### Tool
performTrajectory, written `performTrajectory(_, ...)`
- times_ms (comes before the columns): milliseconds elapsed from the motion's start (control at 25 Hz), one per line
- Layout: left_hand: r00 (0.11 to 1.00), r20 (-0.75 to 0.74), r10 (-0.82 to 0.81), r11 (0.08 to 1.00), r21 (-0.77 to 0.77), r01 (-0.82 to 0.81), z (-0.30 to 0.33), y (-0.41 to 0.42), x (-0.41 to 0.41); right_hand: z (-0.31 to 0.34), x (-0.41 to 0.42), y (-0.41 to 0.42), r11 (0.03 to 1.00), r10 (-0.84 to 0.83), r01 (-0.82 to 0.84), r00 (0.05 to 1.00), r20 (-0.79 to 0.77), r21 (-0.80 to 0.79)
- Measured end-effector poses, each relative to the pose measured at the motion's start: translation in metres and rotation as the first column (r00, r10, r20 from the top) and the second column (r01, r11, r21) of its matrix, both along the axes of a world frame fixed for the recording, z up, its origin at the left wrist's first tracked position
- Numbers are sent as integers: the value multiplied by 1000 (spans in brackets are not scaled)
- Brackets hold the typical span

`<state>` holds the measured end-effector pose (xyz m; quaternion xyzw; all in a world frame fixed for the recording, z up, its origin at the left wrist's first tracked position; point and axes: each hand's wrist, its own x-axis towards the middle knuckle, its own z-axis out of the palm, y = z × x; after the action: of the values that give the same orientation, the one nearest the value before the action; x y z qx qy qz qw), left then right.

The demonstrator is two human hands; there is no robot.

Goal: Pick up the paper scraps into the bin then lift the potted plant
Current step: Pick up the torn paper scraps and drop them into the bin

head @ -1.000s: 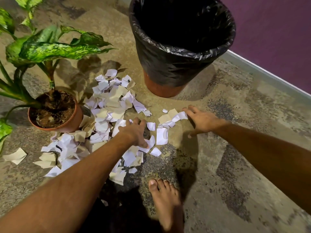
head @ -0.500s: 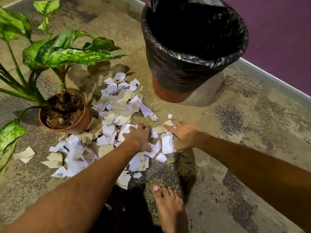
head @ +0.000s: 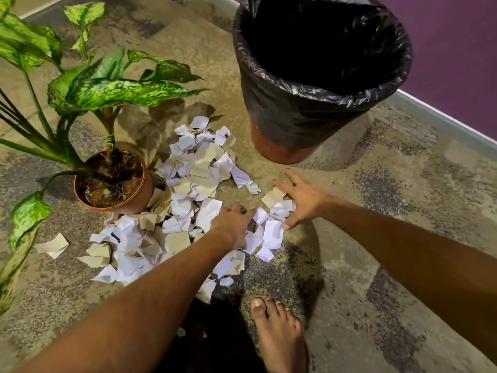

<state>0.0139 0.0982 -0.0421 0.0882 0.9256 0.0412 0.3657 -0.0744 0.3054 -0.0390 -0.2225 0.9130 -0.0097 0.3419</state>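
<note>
Both hands are working the near-right edge of the paper scraps (head: 185, 211), which are lying on the floor (head: 390, 211) in a loose band running from near the bin's base back toward the person, with its left edge touching the potted plant (head: 111, 181). The key relation: the left hand (head: 232, 224) and right hand (head: 298, 201) are bracketing a small cluster of scraps between them, left hand on the pile side, right hand on the open-floor side, and the bin (head: 317, 84) is standing beyond that cluster, up and slightly right of the right hand. I'm judging the next move as a squeeze inward, then a lift forward over the rim; the right hand is nearer the bin, the left nearer the bulk of the pile and the pot. The left hand is lying palm-down on the scraps, fingers loosely bent; I can't tell whether it is gripping any paper. The right hand is spread wide, thumb toward the person, fingers toward the bin, touching scraps along its inner edge and pinching nothing that I can see. Counts: one bin with a black liner, inside too dark to read; one potted plant in a terracotta pot; scraps overlapping too much to count, plainly dozens, plus one stray piece (head: 53, 244) lying left of the pile under a leaf. One bare foot (head: 279, 335) is standing near the scraps' near end. Task is looking early: nearly all the paper is on the floor.
</note>
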Motion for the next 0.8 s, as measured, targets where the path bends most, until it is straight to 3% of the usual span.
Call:
performTrajectory(160, 1000, -23, -5, 1000, -22, 4, 0, 2, 1, -5, 9, -9, 975, 192, -184, 980, -50, 126)
performTrajectory(280, 997, -81, 2, 1000, -24, -4, 1, 3, -2, -9, 22, -18, 961, 268, -259, 957, -109, 95)
performTrajectory(520, 995, -45, 84, 991, 110, -79, 7, 1, -10, -1, 28, -33, 975, 208, -213, 975, -84, -67)
performTrajectory(680, 999, -25, 30, 997, -64, -31, 5, -1, -4, 2, 29, -33, 973, 201, -210, 974, -101, -94)
performTrajectory(800, 998, -49, -26, 994, -105, 21, 0, -5, -1, 4, 28, -30, 972, 188, -206, 970, -155, -109)
